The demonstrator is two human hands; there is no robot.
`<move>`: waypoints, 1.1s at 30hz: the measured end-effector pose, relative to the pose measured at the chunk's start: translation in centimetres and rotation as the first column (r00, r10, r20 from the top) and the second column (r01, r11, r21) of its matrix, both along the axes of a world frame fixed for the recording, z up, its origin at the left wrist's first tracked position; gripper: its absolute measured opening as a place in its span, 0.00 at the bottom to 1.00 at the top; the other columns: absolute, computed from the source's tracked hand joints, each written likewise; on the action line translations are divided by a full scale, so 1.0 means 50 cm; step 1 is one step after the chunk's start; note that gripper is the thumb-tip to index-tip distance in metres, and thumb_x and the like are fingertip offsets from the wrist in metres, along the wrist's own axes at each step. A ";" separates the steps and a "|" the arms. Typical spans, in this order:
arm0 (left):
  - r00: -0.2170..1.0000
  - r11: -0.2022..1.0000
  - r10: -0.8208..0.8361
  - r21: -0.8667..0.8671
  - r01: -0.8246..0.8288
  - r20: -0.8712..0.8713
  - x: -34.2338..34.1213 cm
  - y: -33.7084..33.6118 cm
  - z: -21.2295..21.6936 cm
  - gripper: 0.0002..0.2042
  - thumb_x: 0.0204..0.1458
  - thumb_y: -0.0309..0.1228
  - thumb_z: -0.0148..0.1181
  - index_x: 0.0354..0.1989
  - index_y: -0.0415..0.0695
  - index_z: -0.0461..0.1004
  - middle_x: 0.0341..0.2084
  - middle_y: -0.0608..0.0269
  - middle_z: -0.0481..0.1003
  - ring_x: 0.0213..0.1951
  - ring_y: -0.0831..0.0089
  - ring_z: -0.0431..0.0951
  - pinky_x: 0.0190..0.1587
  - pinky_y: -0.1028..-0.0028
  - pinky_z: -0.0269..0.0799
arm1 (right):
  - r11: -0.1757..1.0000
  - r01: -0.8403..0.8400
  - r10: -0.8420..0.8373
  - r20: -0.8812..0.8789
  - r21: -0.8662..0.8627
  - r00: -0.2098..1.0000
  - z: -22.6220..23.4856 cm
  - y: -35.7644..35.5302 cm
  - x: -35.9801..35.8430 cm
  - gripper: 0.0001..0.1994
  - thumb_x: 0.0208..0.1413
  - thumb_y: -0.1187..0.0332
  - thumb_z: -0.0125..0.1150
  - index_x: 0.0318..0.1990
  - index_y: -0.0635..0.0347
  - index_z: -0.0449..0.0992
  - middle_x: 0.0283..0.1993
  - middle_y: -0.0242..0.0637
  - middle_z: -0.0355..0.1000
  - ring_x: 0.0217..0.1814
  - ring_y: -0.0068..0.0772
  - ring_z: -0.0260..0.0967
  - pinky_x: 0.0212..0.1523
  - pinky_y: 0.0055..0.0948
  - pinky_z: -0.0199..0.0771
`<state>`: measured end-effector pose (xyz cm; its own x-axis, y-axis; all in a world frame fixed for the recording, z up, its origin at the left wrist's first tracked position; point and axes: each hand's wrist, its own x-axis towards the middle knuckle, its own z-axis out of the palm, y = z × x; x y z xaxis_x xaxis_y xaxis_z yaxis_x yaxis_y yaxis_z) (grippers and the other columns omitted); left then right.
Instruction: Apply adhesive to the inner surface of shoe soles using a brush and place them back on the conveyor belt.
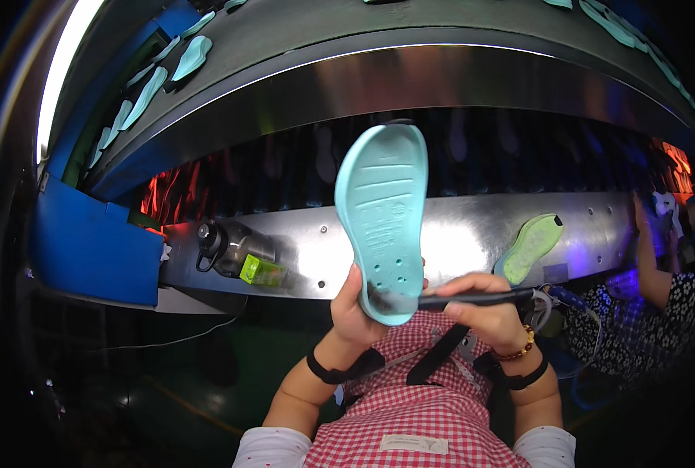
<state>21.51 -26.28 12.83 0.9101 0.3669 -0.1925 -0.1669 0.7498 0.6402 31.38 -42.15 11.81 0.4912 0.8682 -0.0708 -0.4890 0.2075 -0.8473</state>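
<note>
A light-blue shoe sole point(382, 210) stands upright before me, its hollowed inner face showing. My left hand point(357, 308) is closed around its lower left edge. My right hand point(484, 312) grips a brush point(472, 298) by its dark handle. The brush's blurred bristles lie across the lower end of the sole, touching its face. Part of the right fingers is behind the handle. To the right, a yellow-green sole point(531, 248) with a dark tip lies on the metal ledge point(460, 234).
On the ledge's left stand a dark bottle point(234, 246) and a small green box point(262, 271). Beyond runs a dark conveyor belt point(301, 35) carrying several light-blue soles point(191, 58). Red glow shows beneath it. Another person's arm point(650, 249) is at the far right.
</note>
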 end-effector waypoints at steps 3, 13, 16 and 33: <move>0.986 0.984 -0.165 0.066 0.166 -0.027 -0.007 0.030 -0.009 0.31 0.51 0.51 0.37 0.56 0.38 0.52 0.45 0.41 0.64 0.42 0.52 0.71 0.45 0.59 0.68 | 0.992 -0.125 0.125 0.231 -0.014 0.965 0.044 -0.012 0.017 0.11 0.43 0.80 0.59 0.38 0.67 0.73 0.38 0.41 0.72 0.37 0.23 0.70 0.40 0.19 0.69; 0.823 0.857 -0.514 -0.095 0.507 -0.242 0.015 0.062 0.034 0.27 0.50 0.41 0.44 0.55 0.35 0.54 0.45 0.50 0.66 0.44 0.65 0.71 0.45 0.70 0.68 | 0.950 -0.305 0.211 0.582 0.066 0.785 0.077 -0.028 0.069 0.11 0.41 0.77 0.61 0.36 0.66 0.74 0.36 0.43 0.73 0.40 0.35 0.72 0.42 0.28 0.72; 0.741 0.776 -0.622 -0.071 0.627 -0.255 0.023 0.064 0.046 0.27 0.51 0.41 0.43 0.55 0.33 0.54 0.46 0.49 0.66 0.44 0.65 0.70 0.47 0.72 0.66 | 0.978 -0.201 0.118 0.660 0.052 0.742 0.096 -0.025 0.084 0.10 0.38 0.78 0.63 0.33 0.66 0.75 0.34 0.46 0.73 0.39 0.39 0.72 0.41 0.29 0.73; 0.671 0.746 -0.516 0.106 0.657 -0.532 -0.010 0.114 0.077 0.33 0.42 0.46 0.49 0.51 0.29 0.60 0.41 0.46 0.69 0.39 0.65 0.73 0.41 0.73 0.69 | 0.962 -0.271 0.205 0.652 0.001 0.730 0.080 -0.056 0.112 0.11 0.39 0.79 0.62 0.34 0.65 0.75 0.39 0.45 0.72 0.41 0.37 0.72 0.40 0.27 0.73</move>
